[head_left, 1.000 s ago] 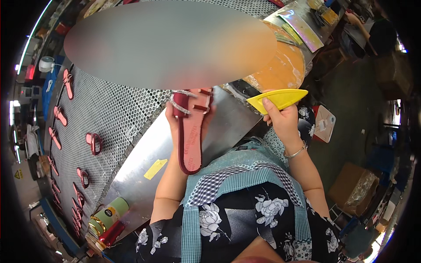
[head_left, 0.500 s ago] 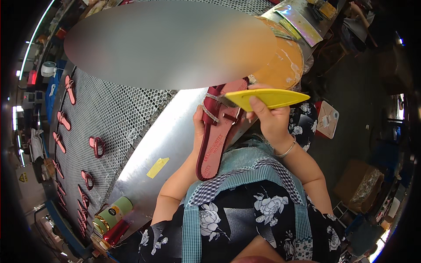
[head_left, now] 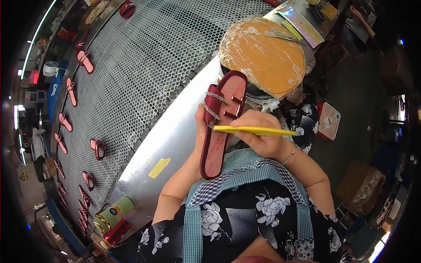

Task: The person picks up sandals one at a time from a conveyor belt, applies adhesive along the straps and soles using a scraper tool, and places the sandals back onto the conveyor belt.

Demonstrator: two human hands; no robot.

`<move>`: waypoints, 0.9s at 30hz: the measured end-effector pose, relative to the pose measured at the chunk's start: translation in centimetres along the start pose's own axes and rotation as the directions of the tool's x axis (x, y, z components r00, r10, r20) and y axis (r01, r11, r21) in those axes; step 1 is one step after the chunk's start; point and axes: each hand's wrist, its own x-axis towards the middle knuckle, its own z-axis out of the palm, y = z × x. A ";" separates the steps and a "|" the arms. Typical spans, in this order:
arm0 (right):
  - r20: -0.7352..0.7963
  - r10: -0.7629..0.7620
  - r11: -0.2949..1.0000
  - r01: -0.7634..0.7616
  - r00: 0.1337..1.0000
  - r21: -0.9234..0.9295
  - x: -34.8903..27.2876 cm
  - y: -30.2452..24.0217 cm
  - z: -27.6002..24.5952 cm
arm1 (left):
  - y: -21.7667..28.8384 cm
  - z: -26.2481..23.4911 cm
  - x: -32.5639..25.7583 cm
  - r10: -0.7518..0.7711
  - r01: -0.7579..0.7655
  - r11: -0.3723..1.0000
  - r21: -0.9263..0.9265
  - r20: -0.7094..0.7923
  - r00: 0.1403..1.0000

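A dark red slipper [head_left: 215, 147] with a pink insole and rhinestone-trimmed straps is held before my body, its heel end pointing down toward me. My left hand [head_left: 200, 131] grips its left edge near the wide strap, most of its fingers hidden behind the sole. In my right hand [head_left: 263, 136] is a flat yellow-handled brush [head_left: 263, 130], seen nearly edge-on. Its tip lies over the left side of the slipper just below the jewelled strap; whether it touches is hard to tell.
A perforated metal conveyor [head_left: 131, 79] carries several similar slippers [head_left: 71, 92] along its far side. Beyond the held slipper stands a round, plastic-wrapped orange-topped stool or drum [head_left: 263, 57]. A green cylinder [head_left: 115, 214] rests at lower left; yellow tape [head_left: 159, 168] sticks to the metal ledge.
My right hand has brought the brush down and left, turning its broad face edge-on. The tip has shifted from between the straps to below the jewelled one. Slippers on the conveyor have moved slightly.
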 end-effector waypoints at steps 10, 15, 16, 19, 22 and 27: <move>-0.314 0.535 0.805 -0.361 0.784 0.470 2.2 3.2 -3.9 | -1.2 2.4 2.7 -0.030 0.029 0.998 -0.055 -0.018 0.999; -0.199 0.025 0.999 -0.030 0.980 -0.025 2.3 2.7 -5.8 | -1.6 4.5 3.5 -0.001 0.001 0.999 -0.045 -0.020 1.000; -0.113 -0.166 0.980 0.151 0.980 -0.131 2.3 2.5 -5.8 | -1.6 4.1 3.6 -0.007 0.007 0.999 -0.046 0.003 1.000; -0.028 -0.115 0.992 0.114 0.993 -0.047 1.9 1.4 -5.9 | -1.0 4.5 3.4 -0.014 0.014 1.000 -0.002 0.037 0.999; 0.057 -0.068 0.995 0.063 0.996 0.076 1.9 0.9 -5.6 | -1.2 4.0 2.8 0.003 -0.001 0.999 -0.033 0.068 0.998; -0.170 0.440 0.846 -0.344 0.882 0.407 0.9 0.7 -3.3 | -1.5 2.6 1.1 -0.015 0.017 0.996 -0.082 0.026 1.000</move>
